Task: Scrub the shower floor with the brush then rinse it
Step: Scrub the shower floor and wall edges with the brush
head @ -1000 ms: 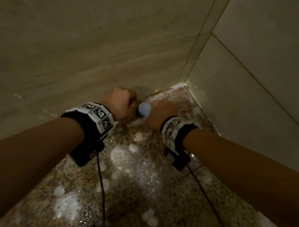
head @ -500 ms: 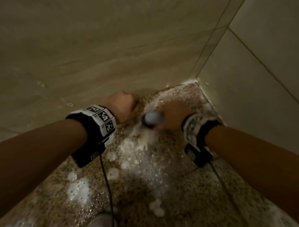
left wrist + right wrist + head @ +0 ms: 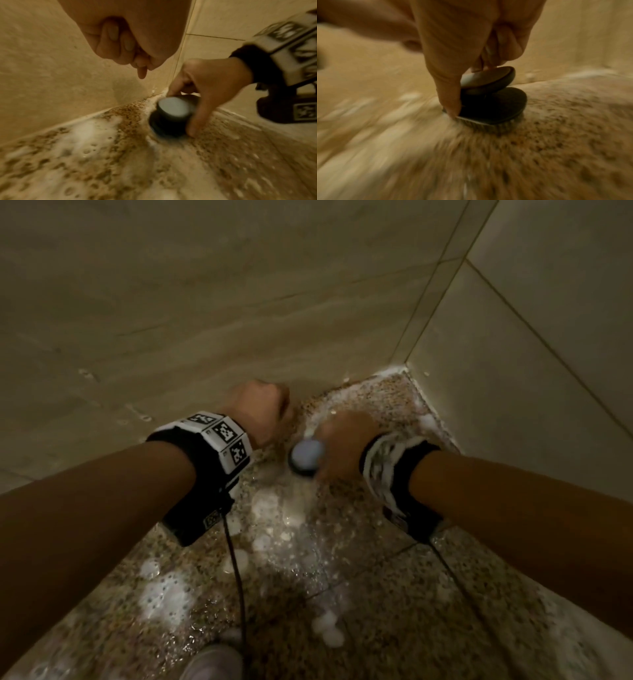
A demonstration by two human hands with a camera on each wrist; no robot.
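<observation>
A round dark scrub brush (image 3: 306, 457) (image 3: 171, 115) (image 3: 493, 104) with a pale grey knob top stands bristles-down on the speckled shower floor (image 3: 342, 559) near the corner. My right hand (image 3: 346, 446) (image 3: 204, 86) (image 3: 462, 58) grips its knob from above, thumb reaching down to the brush base. My left hand (image 3: 257, 412) (image 3: 123, 35) hovers to the left of the brush, close to the wall, fingers curled into a fist and holding nothing. White soap foam (image 3: 164, 597) (image 3: 80, 136) lies in patches on the wet floor.
Beige tiled walls (image 3: 205, 302) (image 3: 548, 371) meet in a corner just beyond the brush. A light shoe (image 3: 212, 662) shows at the bottom edge. Thin black cables (image 3: 236, 577) hang from both wrist bands over the floor.
The right hand has slid the brush along the floor, away from the left wall. The left fist has stayed near the wall. The head view has tilted so the corner sits farther right.
</observation>
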